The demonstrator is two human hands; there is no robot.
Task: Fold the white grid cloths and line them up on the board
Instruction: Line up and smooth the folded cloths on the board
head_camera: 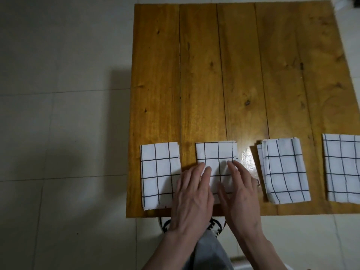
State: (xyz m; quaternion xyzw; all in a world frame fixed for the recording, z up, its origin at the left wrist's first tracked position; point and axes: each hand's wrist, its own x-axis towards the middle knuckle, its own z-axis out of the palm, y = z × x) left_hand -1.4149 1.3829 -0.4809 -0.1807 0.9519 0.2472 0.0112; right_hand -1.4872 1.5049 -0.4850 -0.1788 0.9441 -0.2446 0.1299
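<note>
I see straight fingers, slightly spread, on both my left hand [191, 193] and right hand [240, 190], pressing flat on the second folded grid cloth [216, 154]. Both forearms come in from six o'clock. The wooden board [233, 75] carries four cloths along its near edge: one [157, 172] at nine o'clock of my hands, two [284, 172] [342, 168] at three o'clock. My left hand overlaps the leftmost cloth's corner. Sneakers [216, 227] show below the board.

Pale tiled floor [58, 133], dim light
</note>
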